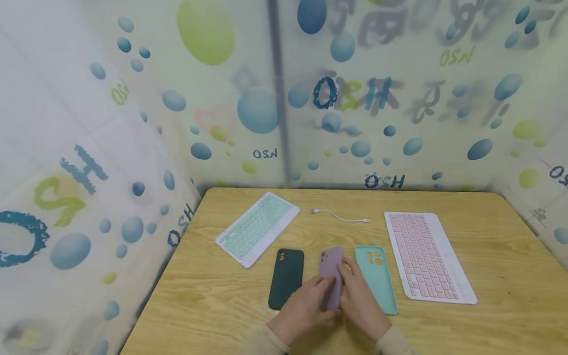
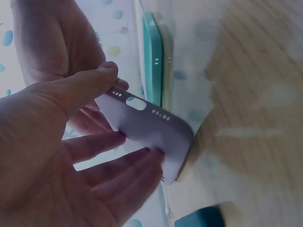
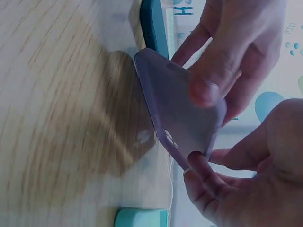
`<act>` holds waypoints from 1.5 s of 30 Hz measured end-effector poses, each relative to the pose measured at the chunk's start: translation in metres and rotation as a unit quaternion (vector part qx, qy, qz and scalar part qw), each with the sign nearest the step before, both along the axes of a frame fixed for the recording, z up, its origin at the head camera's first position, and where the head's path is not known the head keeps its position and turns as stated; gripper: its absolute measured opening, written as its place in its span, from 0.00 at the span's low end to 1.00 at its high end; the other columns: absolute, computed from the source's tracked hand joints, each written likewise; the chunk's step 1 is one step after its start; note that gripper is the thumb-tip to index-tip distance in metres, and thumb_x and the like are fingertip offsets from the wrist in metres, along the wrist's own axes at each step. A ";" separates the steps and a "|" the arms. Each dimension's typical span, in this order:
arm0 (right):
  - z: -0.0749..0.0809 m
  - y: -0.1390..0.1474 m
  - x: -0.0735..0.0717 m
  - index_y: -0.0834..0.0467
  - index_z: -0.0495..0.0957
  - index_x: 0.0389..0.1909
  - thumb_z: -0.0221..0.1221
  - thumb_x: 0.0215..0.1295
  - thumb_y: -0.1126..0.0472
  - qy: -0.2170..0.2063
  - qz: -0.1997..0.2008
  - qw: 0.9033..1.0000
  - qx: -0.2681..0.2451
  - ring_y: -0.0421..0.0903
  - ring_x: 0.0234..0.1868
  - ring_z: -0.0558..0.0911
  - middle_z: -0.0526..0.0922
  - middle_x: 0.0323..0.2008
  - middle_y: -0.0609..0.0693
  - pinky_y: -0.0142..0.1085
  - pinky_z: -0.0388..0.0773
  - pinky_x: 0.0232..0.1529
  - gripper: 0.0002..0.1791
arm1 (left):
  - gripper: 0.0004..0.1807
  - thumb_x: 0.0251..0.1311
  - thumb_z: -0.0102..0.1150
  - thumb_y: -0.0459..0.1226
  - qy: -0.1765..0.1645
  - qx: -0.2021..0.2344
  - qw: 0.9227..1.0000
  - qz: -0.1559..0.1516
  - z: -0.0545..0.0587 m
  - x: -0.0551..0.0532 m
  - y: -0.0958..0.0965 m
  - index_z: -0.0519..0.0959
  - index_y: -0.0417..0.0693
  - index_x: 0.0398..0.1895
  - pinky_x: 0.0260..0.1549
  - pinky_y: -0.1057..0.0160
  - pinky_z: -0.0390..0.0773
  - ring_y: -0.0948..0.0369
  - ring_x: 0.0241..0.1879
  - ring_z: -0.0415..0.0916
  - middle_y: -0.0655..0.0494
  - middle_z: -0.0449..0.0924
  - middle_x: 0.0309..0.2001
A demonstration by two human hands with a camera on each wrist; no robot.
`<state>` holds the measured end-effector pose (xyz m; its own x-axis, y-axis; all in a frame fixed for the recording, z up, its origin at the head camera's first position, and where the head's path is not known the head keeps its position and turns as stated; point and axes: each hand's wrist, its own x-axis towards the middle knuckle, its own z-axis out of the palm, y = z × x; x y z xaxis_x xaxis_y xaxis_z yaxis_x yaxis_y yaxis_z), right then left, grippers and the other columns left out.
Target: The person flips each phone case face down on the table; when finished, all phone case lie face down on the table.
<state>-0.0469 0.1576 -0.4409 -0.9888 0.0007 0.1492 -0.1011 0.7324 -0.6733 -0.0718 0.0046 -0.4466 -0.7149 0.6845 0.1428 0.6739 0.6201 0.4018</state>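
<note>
A purple phone case (image 1: 330, 266) is tilted up on one long side at the middle of the table, its hollow inside showing in the right wrist view. My left hand (image 1: 303, 304) grips its near end, thumb over the rim beside the charging-port cutout and fingers against the back. Along the raised side, toward the camera-hole end, the fingers of my right hand (image 3: 246, 184) pinch the edge. A dark green phone case (image 1: 286, 277) lies just left of my left hand, camera holes at its far end. Right of my right hand, a mint phone case (image 1: 380, 288) lies with its inside facing up.
A white keyboard with mint keys (image 1: 258, 229) lies at an angle at the back left. Farther right is a white keyboard with pink keys (image 1: 426, 256). Between them at the back runs a short white cable (image 1: 340, 216). Patterned curtains (image 1: 230, 148) rise behind the wooden table (image 1: 501, 246).
</note>
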 end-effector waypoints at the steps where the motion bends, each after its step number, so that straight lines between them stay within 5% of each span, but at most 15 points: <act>1: 0.000 0.000 0.000 0.75 0.71 0.60 0.48 0.57 0.78 -0.005 -0.001 1.000 0.002 0.68 0.64 0.71 0.67 0.65 0.72 0.58 0.71 0.62 0.27 | 0.34 0.55 0.71 0.49 0.008 -0.002 1.000 0.000 0.000 0.000 0.000 0.74 0.44 0.62 0.45 0.67 0.80 0.62 0.49 0.79 0.51 0.80 0.53; 10: -0.001 0.003 0.000 0.78 0.71 0.58 0.49 0.65 0.74 -0.025 -0.001 1.000 0.012 0.69 0.67 0.68 0.65 0.66 0.74 0.59 0.67 0.65 0.21 | 0.30 0.54 0.72 0.44 0.042 -0.008 0.999 0.003 -0.005 0.001 -0.002 0.77 0.43 0.59 0.47 0.67 0.80 0.62 0.48 0.80 0.54 0.80 0.53; 26: -0.006 -0.001 0.000 0.76 0.73 0.56 0.51 0.63 0.72 -0.070 -0.007 0.997 0.037 0.69 0.62 0.72 0.67 0.61 0.75 0.57 0.74 0.59 0.21 | 0.26 0.58 0.68 0.40 0.002 -0.075 0.997 0.031 -0.009 0.003 0.002 0.78 0.38 0.58 0.55 0.61 0.79 0.55 0.58 0.78 0.48 0.78 0.60; 37: -0.013 -0.005 -0.001 0.77 0.75 0.54 0.52 0.64 0.71 -0.076 0.008 0.996 0.053 0.74 0.62 0.70 0.66 0.61 0.81 0.62 0.70 0.61 0.19 | 0.21 0.60 0.65 0.36 0.032 -0.080 0.996 0.021 -0.008 0.004 0.001 0.79 0.39 0.57 0.57 0.64 0.78 0.58 0.59 0.77 0.50 0.78 0.60; 45: -0.013 -0.008 0.001 0.73 0.78 0.53 0.53 0.63 0.69 -0.084 -0.002 0.991 0.105 0.74 0.58 0.74 0.69 0.61 0.78 0.64 0.71 0.57 0.19 | 0.18 0.62 0.61 0.31 0.022 -0.089 0.996 0.018 -0.007 0.004 0.001 0.79 0.37 0.56 0.58 0.63 0.77 0.56 0.60 0.76 0.49 0.78 0.60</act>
